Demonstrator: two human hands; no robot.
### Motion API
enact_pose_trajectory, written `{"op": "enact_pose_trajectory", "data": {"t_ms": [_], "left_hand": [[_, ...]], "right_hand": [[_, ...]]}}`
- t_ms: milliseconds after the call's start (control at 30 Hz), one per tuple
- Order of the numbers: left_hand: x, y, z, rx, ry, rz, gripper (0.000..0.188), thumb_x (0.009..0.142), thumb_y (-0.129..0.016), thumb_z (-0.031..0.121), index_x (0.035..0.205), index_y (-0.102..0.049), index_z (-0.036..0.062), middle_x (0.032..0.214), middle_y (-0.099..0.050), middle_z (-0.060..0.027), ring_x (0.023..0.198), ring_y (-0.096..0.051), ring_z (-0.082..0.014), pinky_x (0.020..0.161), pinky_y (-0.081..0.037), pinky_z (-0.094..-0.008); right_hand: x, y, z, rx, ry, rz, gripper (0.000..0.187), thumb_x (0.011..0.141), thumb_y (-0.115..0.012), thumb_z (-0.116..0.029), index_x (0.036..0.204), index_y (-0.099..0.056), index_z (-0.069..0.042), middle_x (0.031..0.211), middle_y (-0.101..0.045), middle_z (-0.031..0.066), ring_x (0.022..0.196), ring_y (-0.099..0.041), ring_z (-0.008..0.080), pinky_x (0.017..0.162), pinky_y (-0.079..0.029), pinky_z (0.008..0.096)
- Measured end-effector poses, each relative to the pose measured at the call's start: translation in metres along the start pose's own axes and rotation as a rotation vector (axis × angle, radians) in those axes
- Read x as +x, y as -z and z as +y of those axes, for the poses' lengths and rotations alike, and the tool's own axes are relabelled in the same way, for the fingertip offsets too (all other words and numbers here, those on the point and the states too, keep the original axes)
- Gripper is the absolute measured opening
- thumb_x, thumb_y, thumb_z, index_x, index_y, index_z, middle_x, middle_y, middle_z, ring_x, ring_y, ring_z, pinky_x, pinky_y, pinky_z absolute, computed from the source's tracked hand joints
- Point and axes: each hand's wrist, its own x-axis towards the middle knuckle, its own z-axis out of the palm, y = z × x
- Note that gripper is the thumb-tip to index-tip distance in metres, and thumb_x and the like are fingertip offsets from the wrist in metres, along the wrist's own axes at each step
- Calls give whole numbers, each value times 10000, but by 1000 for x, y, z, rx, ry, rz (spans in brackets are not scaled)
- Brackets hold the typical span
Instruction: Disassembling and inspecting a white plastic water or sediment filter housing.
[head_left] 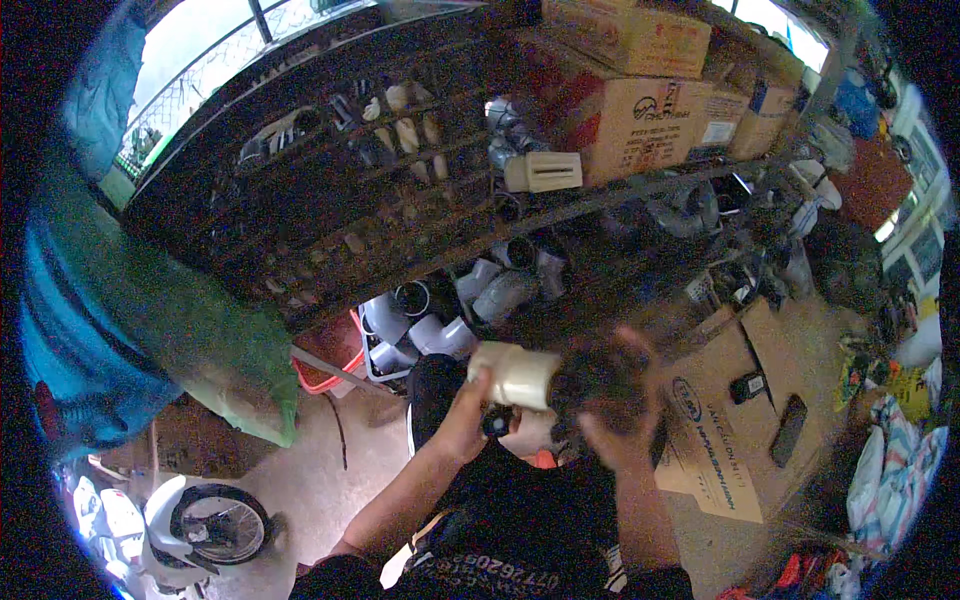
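Observation:
In front of my body my left hand (468, 418) grips a cream-white plastic cylinder (516, 374), wider at one end like a pipe fitting. A small black round piece (496, 424) shows just under it, beside my fingers. To the right, my right hand (622, 436) is smeared by motion. Its fingers and thumb curve round a dark round thing (598, 382), which adjoins the white cylinder's right end. The kind of that dark thing is too blurred to make out, and I cannot tell whether the two are joined.
Grey pipe elbows (440, 335) fill a crate beyond my hands. A dark shelf rack (350, 190) bears small fittings, with cardboard boxes (640, 120) on the right. Flattened cardboard (720, 440) with a black phone-like thing (790, 430) lies right. A motorbike wheel (220, 522) stands lower left.

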Motion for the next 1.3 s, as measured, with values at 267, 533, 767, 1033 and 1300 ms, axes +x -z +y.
{"op": "enact_pose_trajectory", "data": {"t_ms": [267,533,767,1033,1300], "left_hand": [[4,16,-8,233,-226,-96,663,798,-539,462,1261,-275,67,1082,-460,-92,833,-525,-170,520,-461,-264],[3,5,0,48,-208,-43,662,799,-545,446,1280,-265,88,1076,-470,-76,850,-517,-153,553,-462,-263],[-4,-2,25,629,-284,-275,676,734,-645,294,1254,-259,98,1124,-402,-89,1049,-416,-200,845,-384,-319],[-1,-12,40,829,-403,-387,727,677,-715,169,1245,-267,90,1158,-372,-87,1111,-370,-199,928,-315,-329],[6,0,33,595,-376,-278,720,702,-679,287,1248,-268,60,1136,-421,-106,1059,-423,-200,891,-354,-329]], "right_hand": [[-23,-10,13,-63,-393,-73,604,709,-685,-152,1210,-380,-11,1084,-535,131,973,-531,222,878,-404,370],[-18,25,-4,-354,-233,-280,501,694,-691,-234,1107,-510,-16,1134,-505,172,1067,-476,320,931,-350,417],[3,30,-5,-438,-177,-638,504,619,-725,-240,1049,-555,-38,1110,-526,183,1058,-490,340,915,-377,385],[0,12,-7,-465,-247,-256,504,467,-802,-224,869,-539,-70,837,-575,96,823,-570,274,735,-439,359],[-6,6,-3,-376,-143,-326,474,553,-761,-256,936,-556,-65,970,-569,100,945,-545,271,831,-415,360]]}}
